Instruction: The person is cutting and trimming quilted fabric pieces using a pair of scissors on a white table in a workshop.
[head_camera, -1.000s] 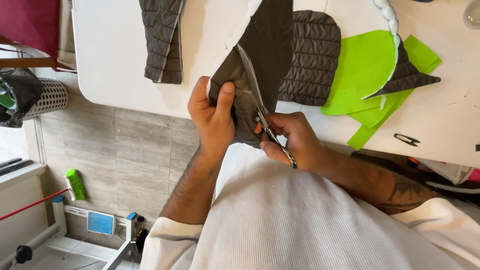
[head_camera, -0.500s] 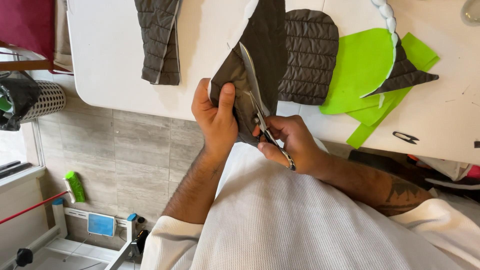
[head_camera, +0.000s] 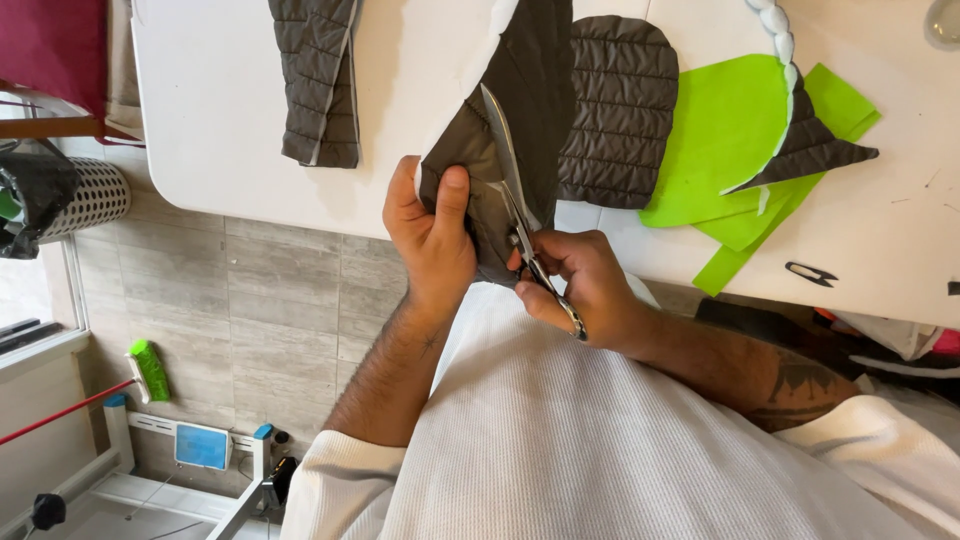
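White desk (head_camera: 230, 110) above a tiled floor: your left hand (head_camera: 432, 235) pinches the dark fabric piece (head_camera: 535, 90) at the desk's 6 o'clock edge, your right hand (head_camera: 585, 285) closed around scissors (head_camera: 515, 195) mid-cut. Judging by this, feed the blades toward 12 o'clock.

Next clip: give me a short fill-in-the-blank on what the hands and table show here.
1. The right hand cuts with a pair of ____.
2. The left hand pinches a dark ____ piece of fabric.
3. The flat sheets on the white table are bright ____.

Missing: scissors; grey; green
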